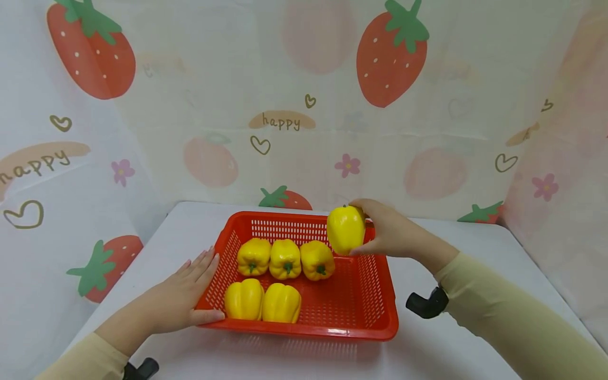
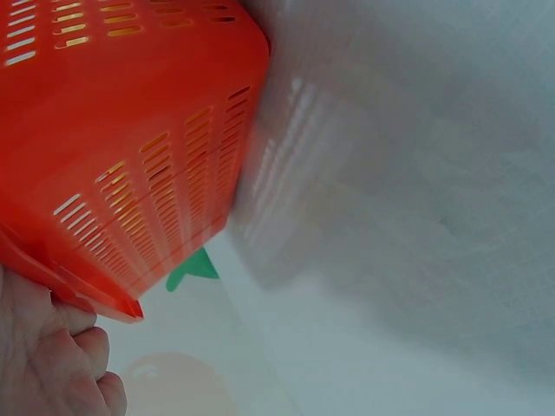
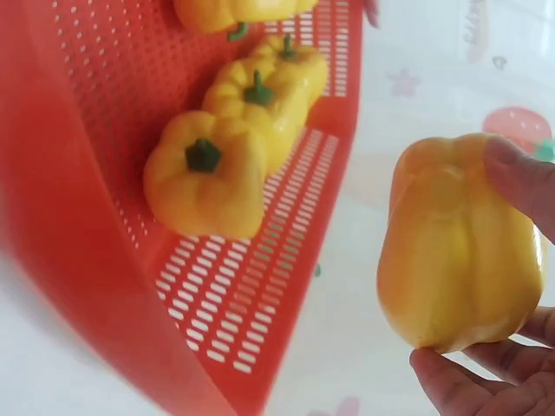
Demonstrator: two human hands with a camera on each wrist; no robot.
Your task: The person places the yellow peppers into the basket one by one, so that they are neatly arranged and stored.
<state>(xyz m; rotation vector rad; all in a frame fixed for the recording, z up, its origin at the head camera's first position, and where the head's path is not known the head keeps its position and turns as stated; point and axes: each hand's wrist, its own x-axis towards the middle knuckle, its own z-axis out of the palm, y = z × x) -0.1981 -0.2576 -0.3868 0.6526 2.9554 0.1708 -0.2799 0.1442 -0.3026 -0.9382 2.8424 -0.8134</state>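
Observation:
A yellow bell pepper (image 1: 345, 230) is held up in my right hand (image 1: 391, 229), above the back right part of a red plastic basket (image 1: 349, 332). In the right wrist view, thumb and fingers grip this pepper (image 3: 460, 251) from opposite sides, apart from the basket wall. My left hand (image 1: 182, 295) rests on the basket's left rim, fingers laid along it and thumb at the front corner. Inside the basket, three yellow peppers (image 1: 285, 259) form a row with green stems toward me. Two more peppers (image 1: 282, 303) sit side by side at the front left.
The basket stands on a white-covered table (image 1: 442, 343). Behind it hangs a pale cloth backdrop (image 1: 304, 169) printed with strawberries, hearts and flowers. Each sleeve has a black fitting (image 1: 427, 303) near the wrist. The basket's right half shows its bare perforated floor.

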